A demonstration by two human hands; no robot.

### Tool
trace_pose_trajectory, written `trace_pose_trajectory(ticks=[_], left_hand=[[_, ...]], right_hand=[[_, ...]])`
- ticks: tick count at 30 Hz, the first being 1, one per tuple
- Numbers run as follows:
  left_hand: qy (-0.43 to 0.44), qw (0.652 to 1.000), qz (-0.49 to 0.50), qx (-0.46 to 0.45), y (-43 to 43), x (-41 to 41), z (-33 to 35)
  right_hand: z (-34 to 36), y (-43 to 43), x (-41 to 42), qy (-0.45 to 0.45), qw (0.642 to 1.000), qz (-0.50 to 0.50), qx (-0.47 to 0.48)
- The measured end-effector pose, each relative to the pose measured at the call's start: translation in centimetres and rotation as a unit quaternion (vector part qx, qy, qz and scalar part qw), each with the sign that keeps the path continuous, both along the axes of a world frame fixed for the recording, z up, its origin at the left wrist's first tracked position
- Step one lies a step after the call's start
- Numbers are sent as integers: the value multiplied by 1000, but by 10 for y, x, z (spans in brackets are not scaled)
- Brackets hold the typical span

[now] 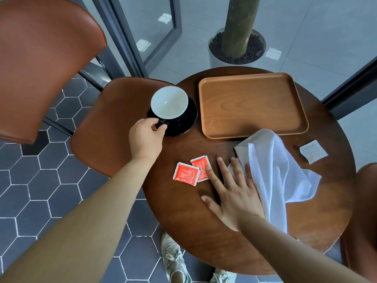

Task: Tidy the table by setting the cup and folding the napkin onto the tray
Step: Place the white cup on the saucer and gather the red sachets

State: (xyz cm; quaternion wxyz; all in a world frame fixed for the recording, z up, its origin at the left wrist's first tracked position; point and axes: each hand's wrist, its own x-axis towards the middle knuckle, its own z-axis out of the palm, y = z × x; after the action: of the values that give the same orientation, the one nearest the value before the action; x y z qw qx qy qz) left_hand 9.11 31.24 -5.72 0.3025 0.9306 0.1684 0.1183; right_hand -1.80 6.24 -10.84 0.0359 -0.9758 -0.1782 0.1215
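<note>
At the left we see the left hand (145,135) pinching the handle of the cup (169,105) between thumb and curled fingers. The cup stands upright on its black saucer (183,123) near the left edge of the table (183,211), just beside the tray (253,105) and not yet on it. We take this hold as the grip for lifting it across.

Two red packets (186,174) lie overlapping mid-table. The right hand (234,193) lies flat with its fingers spread. Its index tip touches one red packet and its outer fingers press the rumpled napkin (275,170), which we judge pins the cloth for folding. The napkin's peak rises just beside the tray's near rim. A white packet (313,151) lies apart at the right.
</note>
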Motion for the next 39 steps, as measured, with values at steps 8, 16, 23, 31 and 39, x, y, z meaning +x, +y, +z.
trace_pose_trajectory(ticks=[8,16,23,31,39], left_hand=[[-2,1000,-1,1,4,-2,-3],[-10,1000,4,-6,3,-3,-3],[-8,999,10,-38,5,-6,-5],[-22,999,5,-41,-15,-51,3],[17,986,-167,-5,-79,-92,9]], right_hand=[[2,0,0,1,1000,1,-5],[3,0,0,0,1000,0,-2],[0,-1,0,-3,1000,0,1],[3,-5,1,-2,999,-20,45],[21,-15,-3,26,994,36,101]])
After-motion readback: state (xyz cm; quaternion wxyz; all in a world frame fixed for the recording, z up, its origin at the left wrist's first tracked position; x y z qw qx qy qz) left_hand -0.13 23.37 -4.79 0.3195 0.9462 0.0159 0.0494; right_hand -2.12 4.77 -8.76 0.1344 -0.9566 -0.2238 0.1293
